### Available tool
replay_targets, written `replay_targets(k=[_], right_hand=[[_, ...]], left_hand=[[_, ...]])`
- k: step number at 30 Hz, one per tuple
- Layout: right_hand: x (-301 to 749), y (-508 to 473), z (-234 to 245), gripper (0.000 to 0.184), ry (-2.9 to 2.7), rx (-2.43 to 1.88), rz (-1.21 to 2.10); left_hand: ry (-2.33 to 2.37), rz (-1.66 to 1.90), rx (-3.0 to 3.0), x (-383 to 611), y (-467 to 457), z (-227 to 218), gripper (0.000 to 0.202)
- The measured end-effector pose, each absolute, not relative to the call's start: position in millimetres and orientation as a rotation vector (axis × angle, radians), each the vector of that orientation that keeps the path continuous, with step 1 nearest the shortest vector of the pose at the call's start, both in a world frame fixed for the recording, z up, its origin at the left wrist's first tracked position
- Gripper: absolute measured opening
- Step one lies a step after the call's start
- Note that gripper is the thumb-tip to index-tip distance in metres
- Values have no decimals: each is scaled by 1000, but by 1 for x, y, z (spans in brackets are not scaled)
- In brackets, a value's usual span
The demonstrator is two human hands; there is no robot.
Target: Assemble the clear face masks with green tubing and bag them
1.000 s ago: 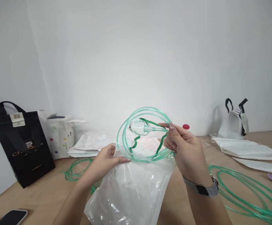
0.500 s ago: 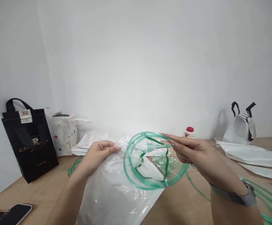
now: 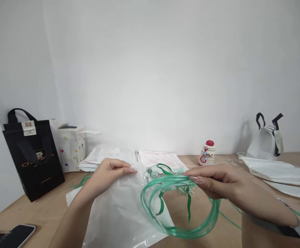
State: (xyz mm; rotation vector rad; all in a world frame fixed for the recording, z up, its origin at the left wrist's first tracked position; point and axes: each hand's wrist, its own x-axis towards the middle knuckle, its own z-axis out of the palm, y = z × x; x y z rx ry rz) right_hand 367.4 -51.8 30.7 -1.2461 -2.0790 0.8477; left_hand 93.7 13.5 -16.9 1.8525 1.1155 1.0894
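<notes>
Between thumb and fingers, my left hand point(image 3: 117, 170) pinches the top edge of a clear plastic bag point(image 3: 121, 210) that hangs down in front of me. My right hand point(image 3: 214, 181) grips the top of a coil of green tubing point(image 3: 188, 232), its loops hanging below the fingers and overlapping the bag's right side. Behind the coil shows a clear oxygen mask point(image 3: 153, 174) with a green elastic strap point(image 3: 189, 206). The tubing and my fingers hide part of the mask.
Printed white packets point(image 3: 160, 160) lie along the wall, beside a white bottle with a red top point(image 3: 207, 155). On the left stand a black paper bag point(image 3: 36, 165) and a phone point(image 3: 20, 236). White pouches point(image 3: 276, 168) and more green tubing lie at right.
My right hand has moved down and slightly right with the coil, which has drawn away from the bag's top. My left hand has shifted slightly down and still pinches the bag.
</notes>
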Motion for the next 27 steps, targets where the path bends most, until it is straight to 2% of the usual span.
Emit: replay_targets(k=[5, 9, 17, 21, 27], right_hand=[[359, -51, 33, 33, -2034, -1200, 951], [355, -53, 32, 31, -2032, -1178, 906], [350, -39, 24, 39, -1694, -1212, 867], [352, -34, 20, 38, -1598, -1204, 886], [351, -28, 15, 36, -1910, -1222, 921]], left_hand=[[1165, 1041, 1896, 100, 15, -18, 21], [1142, 1065, 1878, 104, 14, -17, 17], [1095, 1114, 1826, 99, 12, -16, 17], [1095, 1162, 1739, 94, 17, -17, 18], [1066, 1126, 1748, 97, 16, -17, 19]])
